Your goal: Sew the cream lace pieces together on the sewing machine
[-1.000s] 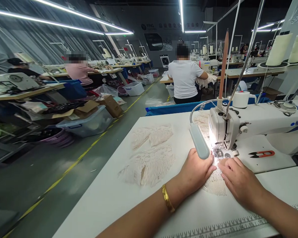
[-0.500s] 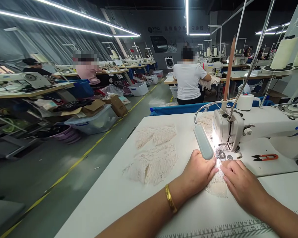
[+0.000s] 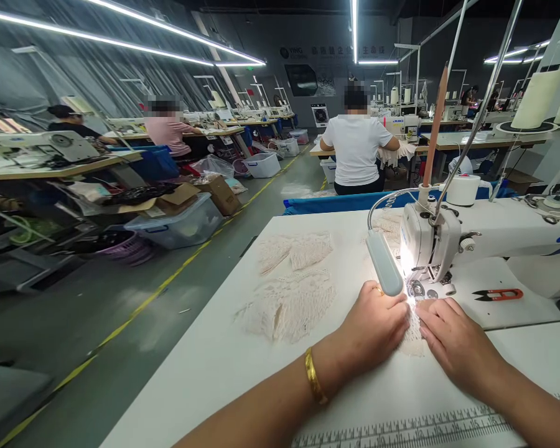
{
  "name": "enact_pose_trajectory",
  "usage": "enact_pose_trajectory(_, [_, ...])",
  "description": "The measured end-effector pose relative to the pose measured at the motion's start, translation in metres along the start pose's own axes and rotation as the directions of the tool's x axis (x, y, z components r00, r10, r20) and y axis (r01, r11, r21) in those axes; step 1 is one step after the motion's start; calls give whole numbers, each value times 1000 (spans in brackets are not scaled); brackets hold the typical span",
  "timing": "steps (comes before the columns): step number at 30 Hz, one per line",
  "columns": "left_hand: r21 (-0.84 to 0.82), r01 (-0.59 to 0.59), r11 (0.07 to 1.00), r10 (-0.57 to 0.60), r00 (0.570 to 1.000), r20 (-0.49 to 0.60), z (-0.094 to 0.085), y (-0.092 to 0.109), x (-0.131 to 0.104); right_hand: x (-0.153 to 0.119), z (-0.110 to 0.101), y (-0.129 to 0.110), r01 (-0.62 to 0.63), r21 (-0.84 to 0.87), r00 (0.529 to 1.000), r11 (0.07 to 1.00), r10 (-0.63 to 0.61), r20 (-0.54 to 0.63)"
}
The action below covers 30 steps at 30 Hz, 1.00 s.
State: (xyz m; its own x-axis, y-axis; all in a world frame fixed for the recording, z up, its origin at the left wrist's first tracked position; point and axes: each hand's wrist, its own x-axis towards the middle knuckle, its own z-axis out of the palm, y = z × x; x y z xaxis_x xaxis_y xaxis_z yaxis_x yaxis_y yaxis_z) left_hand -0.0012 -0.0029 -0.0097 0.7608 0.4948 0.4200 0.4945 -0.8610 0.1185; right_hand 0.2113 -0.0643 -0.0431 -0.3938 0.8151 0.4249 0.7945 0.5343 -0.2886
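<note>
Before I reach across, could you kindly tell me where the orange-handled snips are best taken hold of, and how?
I'd grip the snips by the rounded orange handle end, coming from above and the right with the right hand, the nearer one. They lie flat on the machine bed, dark pointed blades aimed left, so that approach should keep clear of the tips.

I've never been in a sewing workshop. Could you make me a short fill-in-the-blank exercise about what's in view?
1. The left hand and right hand touch the lace at the sewing ____.
2. The gold bracelet is on the person's ____ wrist.
3. The pencil stands with its tip pointing ____.
4. In the picture, the snips lie to the ____ of the lamp.

Missing words: machine; left; up; right.
</note>
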Motion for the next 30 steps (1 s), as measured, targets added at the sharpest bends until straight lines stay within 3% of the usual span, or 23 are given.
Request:
enact_pose_trajectory(9, [-70, 14, 997, -18, 998, -57, 15, 6, -3, -3, 0, 0, 63, 58, 996, 996, -58, -71])
enact_pose_trajectory(13, [-189, 112, 976, -114, 993, 2, 8, 3, 0, -4, -2, -1, 112, 104, 991, 988, -104, -83])
enact_pose_trajectory(17, [-280, 161, 946, -154, 987, 47, 0, -2, 0, -4, -4, -3, 132, 122, 991, 984, -130, -24])
enact_pose_trajectory(30, [-207, -6, 978, 18, 998, 59, 9, -2, -1, -4, -2, -2, 135, 113, 991, 984, -134, -18])
